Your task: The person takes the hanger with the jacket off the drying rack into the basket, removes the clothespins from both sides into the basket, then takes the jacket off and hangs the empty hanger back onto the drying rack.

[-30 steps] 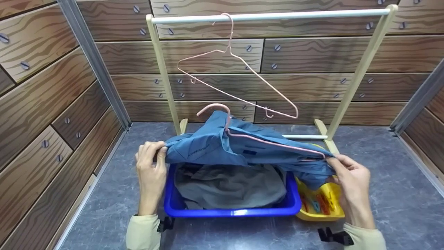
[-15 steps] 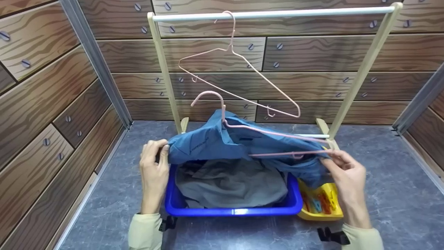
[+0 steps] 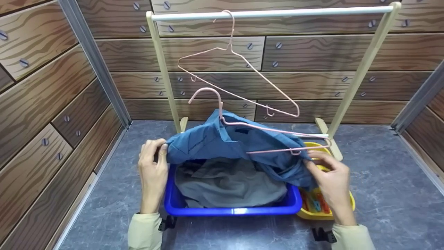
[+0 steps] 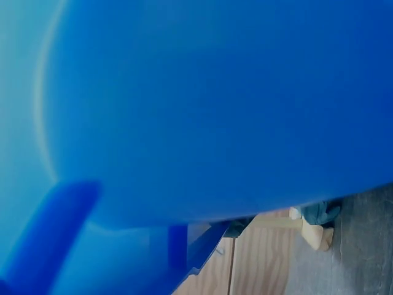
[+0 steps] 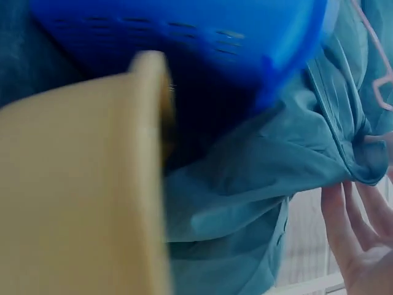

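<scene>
- Head view: Our left hand (image 3: 152, 165) and right hand (image 3: 331, 175) pinch a blue shirt (image 3: 197, 147) above the blue basket (image 3: 232, 211), pink hanger (image 3: 221, 109) partly inside.
- Left wrist: The basket's wall looms close.
- Right wrist: We grip the shirt beyond a yellow tub (image 5: 73, 190).

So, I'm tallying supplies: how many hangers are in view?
2. The bare hanger hangs from the white rail; the second hanger, lower in the head view, is partly inside the blue garment. Any under the grey cloth would be hidden.
</scene>
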Demonstrator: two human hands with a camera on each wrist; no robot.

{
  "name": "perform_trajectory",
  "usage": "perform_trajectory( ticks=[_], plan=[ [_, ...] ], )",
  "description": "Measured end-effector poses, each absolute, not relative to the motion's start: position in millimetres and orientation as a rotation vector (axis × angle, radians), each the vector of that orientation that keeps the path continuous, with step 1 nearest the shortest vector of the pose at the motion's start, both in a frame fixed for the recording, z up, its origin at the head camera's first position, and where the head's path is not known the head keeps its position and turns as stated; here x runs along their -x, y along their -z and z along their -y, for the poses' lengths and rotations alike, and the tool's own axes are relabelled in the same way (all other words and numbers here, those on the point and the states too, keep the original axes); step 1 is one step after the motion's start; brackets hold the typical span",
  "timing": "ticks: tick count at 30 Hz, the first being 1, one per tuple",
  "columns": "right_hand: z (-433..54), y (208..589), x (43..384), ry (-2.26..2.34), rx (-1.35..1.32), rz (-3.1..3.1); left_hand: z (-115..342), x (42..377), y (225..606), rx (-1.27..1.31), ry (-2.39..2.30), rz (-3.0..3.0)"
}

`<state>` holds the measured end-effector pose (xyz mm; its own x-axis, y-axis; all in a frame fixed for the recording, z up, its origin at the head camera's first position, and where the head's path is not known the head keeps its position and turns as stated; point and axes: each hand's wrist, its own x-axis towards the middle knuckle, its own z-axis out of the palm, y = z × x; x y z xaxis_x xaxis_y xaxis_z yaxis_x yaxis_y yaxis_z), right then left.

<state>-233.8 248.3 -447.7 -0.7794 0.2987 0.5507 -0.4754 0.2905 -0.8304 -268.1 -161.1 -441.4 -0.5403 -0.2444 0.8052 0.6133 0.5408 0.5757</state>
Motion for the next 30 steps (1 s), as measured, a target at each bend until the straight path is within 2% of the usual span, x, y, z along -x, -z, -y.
perform_trajectory(
  ticks=[8, 14, 21, 30],
  plan=[
    [-211.9, 443.7, 226.3, -1.386, -0.236, 2.105, 161.3, 269.4, 442.1, 0.302, 1.145, 1.833],
    [-210.0, 468.6, 237.5, -1.079, -0.503, 2.107, 159.8, 268.4, 441.0, 0.302, 1.147, 1.832],
    [-179.3, 473.9, 228.4, -0.907, -0.698, 2.139, 156.5, 267.3, 441.6, 0.301, 1.126, 1.844],
    [-154.8, 478.1, 216.5, -0.853, -0.681, 2.378, 150.8, 268.2, 444.1, 0.302, 1.097, 1.866]
  ],
)
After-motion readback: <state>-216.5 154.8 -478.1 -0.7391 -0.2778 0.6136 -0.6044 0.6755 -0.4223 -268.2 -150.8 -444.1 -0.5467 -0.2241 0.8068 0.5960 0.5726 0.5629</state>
